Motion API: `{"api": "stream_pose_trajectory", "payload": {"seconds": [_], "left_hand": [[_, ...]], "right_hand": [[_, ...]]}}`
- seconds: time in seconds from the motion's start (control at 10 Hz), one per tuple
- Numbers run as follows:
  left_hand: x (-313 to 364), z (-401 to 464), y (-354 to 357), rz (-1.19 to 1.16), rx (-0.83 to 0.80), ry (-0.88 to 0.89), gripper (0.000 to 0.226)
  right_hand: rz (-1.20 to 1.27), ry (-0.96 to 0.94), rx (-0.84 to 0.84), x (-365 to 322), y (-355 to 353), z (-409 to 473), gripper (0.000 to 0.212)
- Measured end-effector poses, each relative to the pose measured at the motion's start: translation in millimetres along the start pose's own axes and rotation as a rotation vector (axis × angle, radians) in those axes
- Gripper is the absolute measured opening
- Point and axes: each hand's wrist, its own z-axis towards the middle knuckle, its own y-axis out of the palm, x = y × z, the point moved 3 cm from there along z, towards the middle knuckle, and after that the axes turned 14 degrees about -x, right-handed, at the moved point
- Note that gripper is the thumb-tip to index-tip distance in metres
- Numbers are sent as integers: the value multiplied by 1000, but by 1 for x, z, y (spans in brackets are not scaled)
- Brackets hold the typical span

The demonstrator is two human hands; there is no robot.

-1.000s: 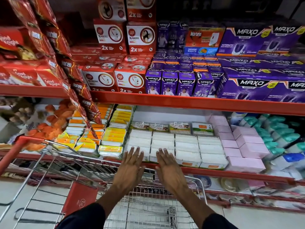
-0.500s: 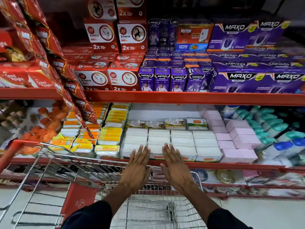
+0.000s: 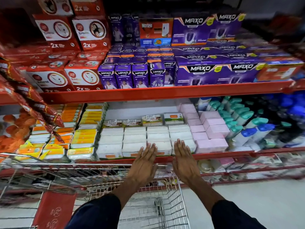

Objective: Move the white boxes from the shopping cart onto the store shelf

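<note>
hands: my left hand [image 3: 145, 164] and right hand [image 3: 184, 160] flat, fingers spread, holding nothing
boxes: white boxes [image 3: 158, 141] straight ahead at the shelf [image 3: 214, 155] front edge, right hand nearer
cart: shopping cart [image 3: 165, 204] looks empty to me

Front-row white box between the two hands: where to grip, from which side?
Take the front white box by its two short side faces, coming from the aisle side over the shelf lip. Neighbours pack both sides, so probably slide it forward by its exposed front first.

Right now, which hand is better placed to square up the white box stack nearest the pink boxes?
Right. The right hand lies open against that front stack of white boxes; the left hand sits one stack further left.
</note>
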Motion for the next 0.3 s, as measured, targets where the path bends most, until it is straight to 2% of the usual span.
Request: {"api": "stream_pose_trajectory", "payload": {"seconds": [0.2, 0.3], "left_hand": [[7, -2, -3, -27, -1, -33, 62], [10, -4, -9, -31, 4, -43, 62]], "right_hand": [[-50, -7, -52, 2, 3, 3, 76], [-58, -17, -55, 0, -4, 1, 72]]}}
